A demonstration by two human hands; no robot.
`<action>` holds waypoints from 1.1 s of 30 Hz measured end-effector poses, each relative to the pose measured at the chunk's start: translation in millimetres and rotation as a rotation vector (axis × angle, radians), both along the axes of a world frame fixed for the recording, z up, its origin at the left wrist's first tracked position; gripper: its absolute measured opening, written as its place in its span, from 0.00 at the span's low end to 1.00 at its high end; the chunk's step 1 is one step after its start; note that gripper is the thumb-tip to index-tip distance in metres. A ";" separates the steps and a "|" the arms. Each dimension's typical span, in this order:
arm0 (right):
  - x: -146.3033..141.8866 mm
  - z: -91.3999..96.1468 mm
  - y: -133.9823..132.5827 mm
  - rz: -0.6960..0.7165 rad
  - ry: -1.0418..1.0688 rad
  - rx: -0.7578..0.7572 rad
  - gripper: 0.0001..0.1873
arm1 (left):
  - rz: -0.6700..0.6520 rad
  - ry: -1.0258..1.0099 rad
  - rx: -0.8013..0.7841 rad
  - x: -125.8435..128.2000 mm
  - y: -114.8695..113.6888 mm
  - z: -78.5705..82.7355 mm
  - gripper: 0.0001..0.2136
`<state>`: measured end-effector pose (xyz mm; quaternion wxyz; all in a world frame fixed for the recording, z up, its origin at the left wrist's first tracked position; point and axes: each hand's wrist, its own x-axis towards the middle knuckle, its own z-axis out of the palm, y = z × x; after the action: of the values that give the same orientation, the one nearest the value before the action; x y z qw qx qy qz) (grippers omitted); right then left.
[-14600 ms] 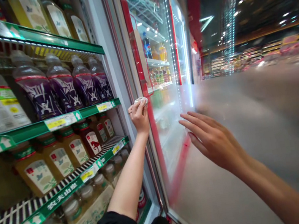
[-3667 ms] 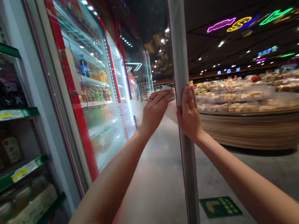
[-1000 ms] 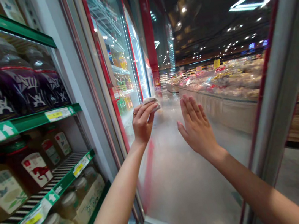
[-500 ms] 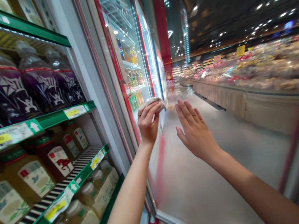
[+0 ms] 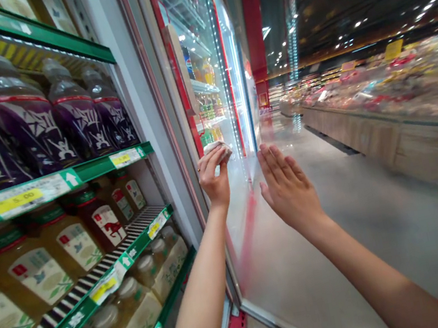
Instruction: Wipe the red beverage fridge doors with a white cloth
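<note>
My left hand [image 5: 214,177] grips a crumpled whitish cloth [image 5: 217,147] between thumb and fingers, up against the glass door [image 5: 243,233]. To its right, my right hand [image 5: 288,185] is open, fingers straight and side by side, palm turned toward the glass. Whether that palm touches the pane I cannot tell. Both arms reach forward from dark sleeves. Through the clear door the aisle shows behind my hands.
At left, cooler shelves hold purple-labelled bottles [image 5: 82,123], amber drink bottles [image 5: 78,245] and packs of smaller bottles [image 5: 124,327]. The door's metal bottom frame [image 5: 274,321] crosses below. Beyond the glass are another lit cooler [image 5: 202,70] and a long display counter [image 5: 414,141].
The view has turned slightly left, so shelves and counter appear farther right. My left hand with the cloth has shifted a little left in view. My right hand stays flat, nearly in place.
</note>
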<state>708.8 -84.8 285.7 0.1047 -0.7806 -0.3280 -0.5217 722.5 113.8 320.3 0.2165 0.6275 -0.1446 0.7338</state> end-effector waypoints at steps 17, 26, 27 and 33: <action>1.9 -3.5 -0.5 0.034 0.046 -0.013 0.50 | 0.036 0.077 -0.052 6.5 50.4 -3.8 0.13; 2.6 -3.4 -4.2 0.086 0.018 -0.021 0.50 | 0.056 0.111 -0.058 -4.3 57.6 -36.3 0.09; 3.0 -3.4 -4.6 0.087 0.022 -0.027 0.50 | 0.079 0.098 -0.054 -4.1 59.1 -37.3 0.09; 1.5 -1.2 -5.2 0.073 0.069 -0.041 0.50 | 0.189 0.075 -0.075 -2.1 53.8 -22.3 0.08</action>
<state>710.3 -90.1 284.5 0.1187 -0.7876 -0.3631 -0.4834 720.4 167.6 298.1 0.1751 0.6569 -0.0491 0.7317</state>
